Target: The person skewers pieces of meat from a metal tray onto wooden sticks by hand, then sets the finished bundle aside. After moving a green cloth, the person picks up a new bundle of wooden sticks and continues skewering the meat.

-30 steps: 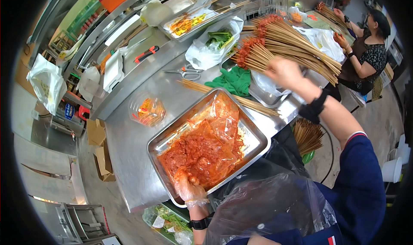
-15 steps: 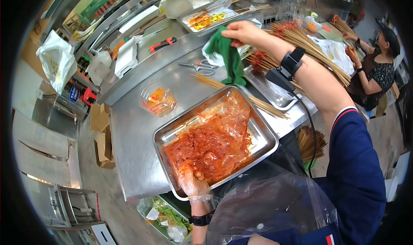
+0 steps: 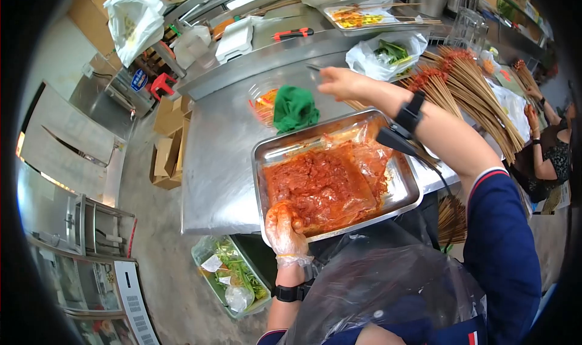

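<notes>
My left hand (image 3: 286,231), in a clear plastic glove smeared with red sauce, is at the near left corner of a metal tray (image 3: 413,207). Its fingers are curled at the edge of red-sauced meat (image 3: 324,184); whatever they grip is hidden. Clear plastic film (image 3: 373,154) lies over the meat's right part. My bare right hand (image 3: 341,83) hovers beyond the tray, fingers loosely apart and holding nothing visible. Scissors (image 3: 313,67) show only a tip beside it. A crumpled green cloth (image 3: 295,108) is between the tray and a clear tub of orange-red food (image 3: 264,107), apart from my hand.
Bundles of skewers (image 3: 479,96) lie at the right, near a plastic bag with green leaves (image 3: 388,54). A red-handled tool (image 3: 293,34) rests on the back shelf. A bin of greens (image 3: 233,275) stands below the table. Another person (image 3: 548,154) works at far right.
My right hand has let go of the green cloth, which is now left of it by the tub. My left hand's fingers have drawn back toward the tray corner. The view has shifted.
</notes>
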The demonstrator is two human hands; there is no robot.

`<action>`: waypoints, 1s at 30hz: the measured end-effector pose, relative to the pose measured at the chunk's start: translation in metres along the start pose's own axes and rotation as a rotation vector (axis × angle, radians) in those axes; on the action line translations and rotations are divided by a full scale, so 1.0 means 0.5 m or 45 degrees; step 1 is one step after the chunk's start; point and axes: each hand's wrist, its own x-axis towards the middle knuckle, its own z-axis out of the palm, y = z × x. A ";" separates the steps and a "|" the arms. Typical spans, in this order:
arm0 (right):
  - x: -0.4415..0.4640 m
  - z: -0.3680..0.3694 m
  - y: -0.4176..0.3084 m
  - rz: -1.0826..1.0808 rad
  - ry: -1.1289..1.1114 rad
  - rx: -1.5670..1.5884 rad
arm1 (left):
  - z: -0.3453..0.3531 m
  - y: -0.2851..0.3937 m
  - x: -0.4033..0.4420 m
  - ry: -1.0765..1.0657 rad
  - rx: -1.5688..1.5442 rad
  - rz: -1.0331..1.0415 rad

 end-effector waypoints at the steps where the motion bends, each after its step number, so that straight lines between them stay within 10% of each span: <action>1: -0.033 -0.004 0.021 0.011 -0.056 0.100 | -0.008 0.004 -0.001 0.003 -0.018 -0.007; 6: -0.266 -0.028 0.132 -0.254 0.035 -0.171 | -0.013 0.001 0.003 -0.038 -0.023 0.063; 12: -0.557 -0.007 0.259 0.107 0.527 -0.255 | 0.006 -0.003 0.005 -0.126 0.098 -0.003; 26: -0.682 0.002 0.394 -0.054 0.670 -0.378 | 0.045 -0.031 0.004 -0.087 0.481 -0.144; 30: -0.810 0.020 0.479 0.380 0.716 -0.314 | 0.052 -0.037 0.020 -0.235 0.498 -0.150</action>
